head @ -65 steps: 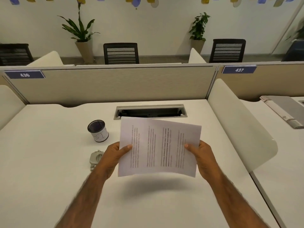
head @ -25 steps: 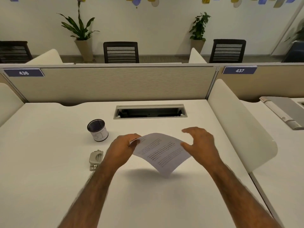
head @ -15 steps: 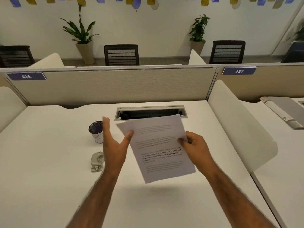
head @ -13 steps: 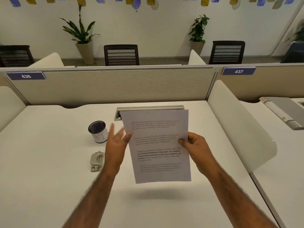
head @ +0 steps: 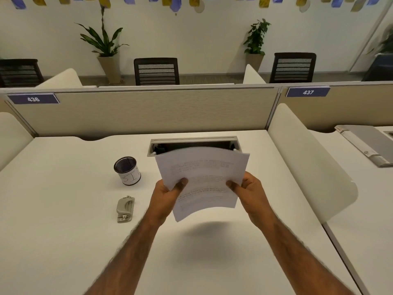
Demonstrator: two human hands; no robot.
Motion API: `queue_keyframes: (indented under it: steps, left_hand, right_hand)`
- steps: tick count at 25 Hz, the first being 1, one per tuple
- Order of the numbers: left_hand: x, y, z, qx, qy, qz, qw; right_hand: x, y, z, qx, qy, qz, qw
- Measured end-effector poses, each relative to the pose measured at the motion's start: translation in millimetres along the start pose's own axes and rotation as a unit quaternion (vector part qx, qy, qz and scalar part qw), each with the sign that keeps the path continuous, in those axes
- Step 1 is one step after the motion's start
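Note:
A white printed sheet of paper (head: 204, 167) hangs in the air above the white desk (head: 63, 231), upright in portrait and bowed across its width. My left hand (head: 165, 196) grips its left edge, thumb on the printed face. My right hand (head: 248, 192) grips the right edge the same way. The fingers behind the sheet are hidden.
A black mesh pen cup (head: 127, 170) with a white label stands left of the paper. A grey hole punch (head: 125, 209) lies nearer me on the left. An open cable tray (head: 193, 144) sits behind the sheet. A cream divider (head: 308, 162) bounds the desk on the right.
The sheet was turned from landscape to portrait. My left hand, open beside it half a second ago, now grips its left edge. The paper has bowed and dropped slightly.

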State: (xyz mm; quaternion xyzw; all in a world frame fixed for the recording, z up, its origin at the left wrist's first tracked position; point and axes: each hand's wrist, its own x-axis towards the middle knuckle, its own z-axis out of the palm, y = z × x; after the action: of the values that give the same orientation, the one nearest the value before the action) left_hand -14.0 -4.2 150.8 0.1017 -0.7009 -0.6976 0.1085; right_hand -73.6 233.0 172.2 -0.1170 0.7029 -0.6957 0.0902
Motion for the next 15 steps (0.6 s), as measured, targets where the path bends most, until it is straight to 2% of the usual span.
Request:
queue_keyframes:
  steps: [3,7,10,15]
  left_hand:
    - [-7,-24,10,0.003,0.014,-0.049,0.999]
    - [-11,-29,17,0.023,0.010,-0.036,0.999]
    - [-6,-32,13,0.016,0.024,-0.028,0.999]
    - [-11,-48,19,-0.010,0.039,-0.066,0.997]
  right_hand:
    - [-5,20,6,-0.049,0.020,0.039,0.998]
    - [-6,27,10,-0.053,0.052,0.037,0.997]
    - [-2,24,8,-0.071,0.046,0.022,0.996]
    - [-8,42,10,-0.093,0.027,0.058,0.994]
